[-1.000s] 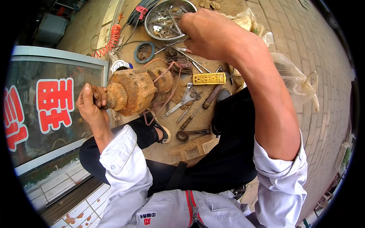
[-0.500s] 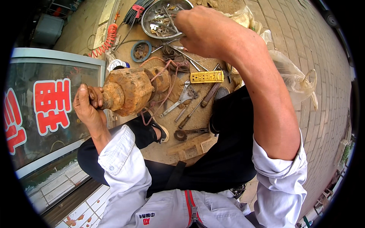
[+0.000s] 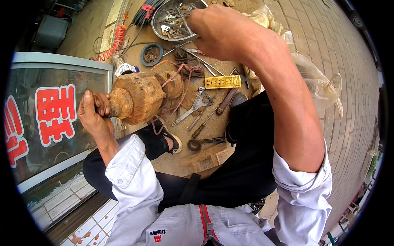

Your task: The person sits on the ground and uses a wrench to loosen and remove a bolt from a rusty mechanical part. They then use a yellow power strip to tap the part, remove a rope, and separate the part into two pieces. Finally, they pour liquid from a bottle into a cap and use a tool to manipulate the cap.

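A heavy, rust-covered machine part [image 3: 137, 98], with a rounded body and a narrow neck, lies on its side at centre left. My left hand [image 3: 94, 106] is closed round the end of its neck, thumb up. A reddish rope [image 3: 179, 76] loops around the far end of this part. My right hand [image 3: 215, 30] is curled at the right edge of a shiny metal bowl [image 3: 154, 24] full of loose metal pieces. The back of that hand hides most of its fingers, so whatever it grips is out of sight.
Around a yellow power strip [image 3: 223, 82] lie an adjustable wrench [image 3: 193, 108], a screwdriver [image 3: 200, 130] and several rods. A blue-rimmed wheel [image 3: 152, 54] and red coiled hose [image 3: 117, 43] are farther off. A glass panel [image 3: 57, 110] stands left; a plastic bag [image 3: 314, 78] lies right.
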`<state>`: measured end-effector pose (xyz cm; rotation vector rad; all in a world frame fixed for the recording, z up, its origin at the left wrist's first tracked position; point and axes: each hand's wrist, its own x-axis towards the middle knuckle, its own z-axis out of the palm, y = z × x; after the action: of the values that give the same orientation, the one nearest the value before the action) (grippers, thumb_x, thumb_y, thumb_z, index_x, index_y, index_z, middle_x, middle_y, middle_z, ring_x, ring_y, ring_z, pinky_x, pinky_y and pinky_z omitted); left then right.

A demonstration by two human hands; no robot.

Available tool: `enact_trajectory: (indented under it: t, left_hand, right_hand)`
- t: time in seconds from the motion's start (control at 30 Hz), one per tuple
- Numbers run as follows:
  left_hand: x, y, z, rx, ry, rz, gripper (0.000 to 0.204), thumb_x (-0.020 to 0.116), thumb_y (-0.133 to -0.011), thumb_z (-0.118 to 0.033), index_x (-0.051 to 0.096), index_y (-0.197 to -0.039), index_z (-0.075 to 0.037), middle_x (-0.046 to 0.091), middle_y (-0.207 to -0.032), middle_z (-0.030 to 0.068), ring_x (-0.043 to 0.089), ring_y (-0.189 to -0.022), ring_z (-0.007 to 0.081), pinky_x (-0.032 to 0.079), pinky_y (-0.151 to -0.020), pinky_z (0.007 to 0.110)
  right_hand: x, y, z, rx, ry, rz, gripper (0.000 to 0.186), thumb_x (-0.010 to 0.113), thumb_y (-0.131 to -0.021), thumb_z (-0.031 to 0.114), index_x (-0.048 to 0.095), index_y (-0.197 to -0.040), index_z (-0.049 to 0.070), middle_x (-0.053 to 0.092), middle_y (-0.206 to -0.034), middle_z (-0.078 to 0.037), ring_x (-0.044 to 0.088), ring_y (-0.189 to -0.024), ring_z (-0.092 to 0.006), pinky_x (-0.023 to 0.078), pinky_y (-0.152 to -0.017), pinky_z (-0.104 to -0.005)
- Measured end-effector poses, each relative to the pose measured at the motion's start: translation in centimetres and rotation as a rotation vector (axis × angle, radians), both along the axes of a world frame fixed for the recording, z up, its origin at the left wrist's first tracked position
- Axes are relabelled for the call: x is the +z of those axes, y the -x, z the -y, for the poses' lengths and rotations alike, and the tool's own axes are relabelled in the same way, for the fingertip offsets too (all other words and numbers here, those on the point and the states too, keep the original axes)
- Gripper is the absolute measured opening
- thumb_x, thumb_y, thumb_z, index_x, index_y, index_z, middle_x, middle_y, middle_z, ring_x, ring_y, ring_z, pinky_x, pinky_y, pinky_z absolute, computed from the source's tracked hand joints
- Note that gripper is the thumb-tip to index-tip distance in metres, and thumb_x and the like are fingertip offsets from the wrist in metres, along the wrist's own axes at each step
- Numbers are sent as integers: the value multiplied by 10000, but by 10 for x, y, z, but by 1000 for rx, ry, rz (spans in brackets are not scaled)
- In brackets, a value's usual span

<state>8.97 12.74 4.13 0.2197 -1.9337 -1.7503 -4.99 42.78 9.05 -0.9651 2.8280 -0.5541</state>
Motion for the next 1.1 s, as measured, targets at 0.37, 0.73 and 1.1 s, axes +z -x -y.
enact_trajectory:
  t: [0.37, 0.73, 1.1]
  left_hand:
    - [-1, 0, 0, -13, -12, -8, 381, 539, -1026, -252, 451, -689, -98, 333, -547, -7, 358, -508, 100, 451, -757, 336]
    - [0, 1, -2, -9, -18, -7, 383, 540, -1024, -255, 446, -687, -99, 334, -547, -9, 355, -507, 101, 449, -756, 337]
    - [-2, 0, 1, -3, -13, -9, 383, 543, -1024, -261, 446, -688, -103, 338, -546, -9, 364, -507, 105, 450, -759, 344]
  right_hand:
    - [0, 1, 1, -13, 0, 1, 239, 660, -812, 46, 706, -1047, 47, 718, -1020, -191, 698, -999, -348, 578, -832, -440]
    - [1, 3, -3, 46, -41, 34, 194, 642, -800, 50, 708, -976, 3, 711, -971, -221, 698, -970, -359, 570, -820, -441]
    - [13, 2, -16, 73, -32, 154, 173, 609, -798, 51, 698, -892, -63, 695, -909, -271, 697, -930, -380, 558, -792, -449]
